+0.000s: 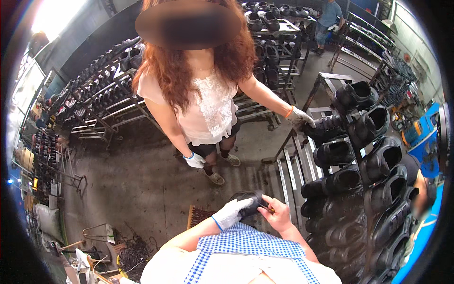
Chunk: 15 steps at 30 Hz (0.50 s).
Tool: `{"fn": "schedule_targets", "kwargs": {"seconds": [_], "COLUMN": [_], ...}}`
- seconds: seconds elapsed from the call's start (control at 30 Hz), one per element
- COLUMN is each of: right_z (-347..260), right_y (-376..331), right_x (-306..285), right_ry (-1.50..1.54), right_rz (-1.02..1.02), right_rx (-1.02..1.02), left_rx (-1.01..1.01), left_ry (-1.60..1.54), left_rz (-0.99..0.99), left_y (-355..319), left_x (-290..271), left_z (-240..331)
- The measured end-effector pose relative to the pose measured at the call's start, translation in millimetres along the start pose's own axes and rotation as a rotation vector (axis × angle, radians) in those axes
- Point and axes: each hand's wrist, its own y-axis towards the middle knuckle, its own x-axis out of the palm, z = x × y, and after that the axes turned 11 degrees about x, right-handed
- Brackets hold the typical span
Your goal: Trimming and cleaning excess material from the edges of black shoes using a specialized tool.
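The black shoe (249, 198) sits in front of the person's chest, held by both hands; the gloved left hand (230, 213) is curled over its top, and the bare right hand (276, 214) pinches a thin tool at its side; work on this shoe looks only part done; a brush (197, 216) lies below; the rack (287, 176) beside already holds many black shoes (362, 156); a co-worker (201, 90) touches one.

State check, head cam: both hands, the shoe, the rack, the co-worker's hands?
left hand: gloved, holding the black shoe
right hand: bare, fingers pinching a small tool at the shoe
shoe rack: loaded with black shoes, openings up
co-worker's gloved hand: on a racked shoe
co-worker's other hand: hanging free
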Motion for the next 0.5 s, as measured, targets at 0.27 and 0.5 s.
{"fn": "schedule_targets", "kwargs": {"seconds": [0.27, 0.5], "right_z": [5.1, 4.0], "right_y": [8.0, 11.7], "right_x": [-15.4, -10.2], "right_ry": [0.102, 0.107], "right_rz": [-0.111, -0.051], "right_rx": [0.022, 0.002], "left_rx": [-0.018, -0.048], "left_ry": [0.058, 0.014], "left_rz": [-0.007, -0.007], "left_y": [12.0, 15.2], "left_x": [11.9, 11.2], "left_z": [-2.2, -7.0]}}
